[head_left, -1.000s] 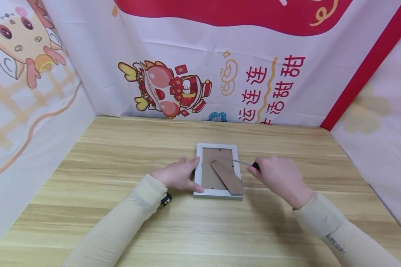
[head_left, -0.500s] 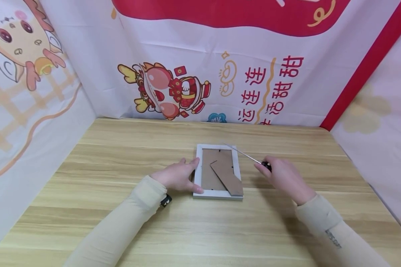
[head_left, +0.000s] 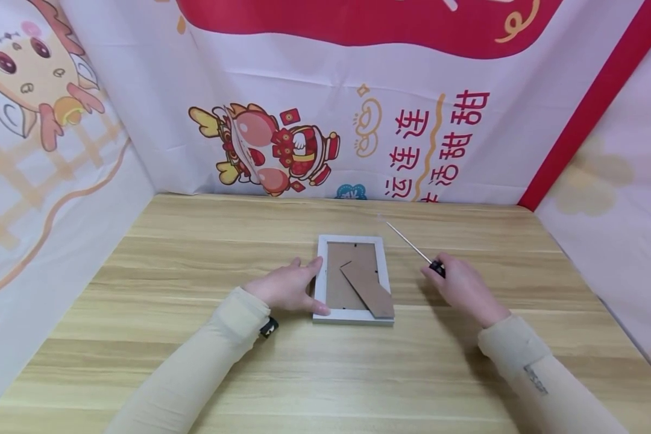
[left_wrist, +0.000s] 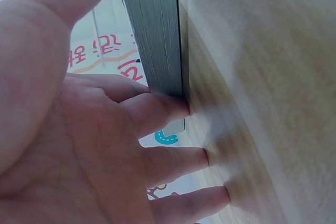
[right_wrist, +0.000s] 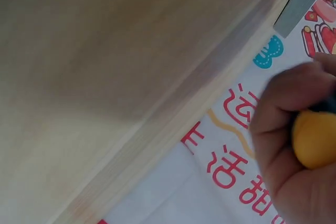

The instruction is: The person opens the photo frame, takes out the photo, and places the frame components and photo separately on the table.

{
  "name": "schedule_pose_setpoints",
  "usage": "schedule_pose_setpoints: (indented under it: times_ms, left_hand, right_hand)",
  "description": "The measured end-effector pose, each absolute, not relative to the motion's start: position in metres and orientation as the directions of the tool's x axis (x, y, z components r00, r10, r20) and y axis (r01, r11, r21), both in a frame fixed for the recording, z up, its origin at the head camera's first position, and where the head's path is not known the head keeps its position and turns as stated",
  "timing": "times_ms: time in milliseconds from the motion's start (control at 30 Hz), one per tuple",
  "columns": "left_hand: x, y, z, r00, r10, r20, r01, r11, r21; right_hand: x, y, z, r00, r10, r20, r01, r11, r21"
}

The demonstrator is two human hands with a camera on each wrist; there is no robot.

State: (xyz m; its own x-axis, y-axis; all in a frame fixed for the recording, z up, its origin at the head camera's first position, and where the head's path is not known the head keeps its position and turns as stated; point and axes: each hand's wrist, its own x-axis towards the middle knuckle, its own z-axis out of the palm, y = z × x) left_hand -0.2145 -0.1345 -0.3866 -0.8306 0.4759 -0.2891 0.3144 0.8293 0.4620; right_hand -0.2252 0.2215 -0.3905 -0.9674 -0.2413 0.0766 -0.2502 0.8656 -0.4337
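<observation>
A white picture frame (head_left: 352, 314) lies face down on the wooden table, its brown backing board (head_left: 339, 289) and slanted stand leg (head_left: 371, 289) upward. My left hand (head_left: 290, 286) rests at its left side, thumb on the lower left corner. In the left wrist view, the fairly straight fingers (left_wrist: 176, 161) reach the tabletop beside the frame's edge (left_wrist: 155, 35). To the right of the frame, my right hand (head_left: 463, 289) grips a screwdriver (head_left: 409, 244) by its handle, the thin shaft pointing up and left, away from the frame. The handle's yellow end (right_wrist: 315, 137) shows in the right wrist view.
The wood-grain table (head_left: 304, 374) stretches around the frame. A printed white and red cloth (head_left: 314, 72) hangs along the table's back edge, and more cloth hangs at the left (head_left: 59, 199) and right (head_left: 602, 211) sides.
My right hand has drawn the screwdriver rightward off the frame, and its shaft has swung from over the backing board to point toward the back. My left hand and the frame keep their places.
</observation>
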Motion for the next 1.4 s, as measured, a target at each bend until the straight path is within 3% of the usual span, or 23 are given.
schedule_pose_setpoints:
  times_ms: [733,967,1400]
  left_hand:
    - [-0.213,-0.136,-0.389,-0.834,0.474,-0.281,0.320,0.832,0.453]
    - [-0.213,-0.136,-0.387,-0.834,0.472,-0.284,0.316,0.833,0.455]
    - [-0.212,-0.136,-0.387,-0.834,0.475,-0.281,0.320,0.831,0.455]
  right_hand:
    - [-0.238,0.307,-0.400,-0.971,-0.187,-0.152,-0.131,0.938,-0.322]
    - [-0.243,0.314,-0.402,-0.973,-0.201,-0.117,-0.159,0.942,-0.296]
    - [-0.251,0.306,-0.384,-0.959,-0.186,-0.215,-0.126,0.956,-0.265]
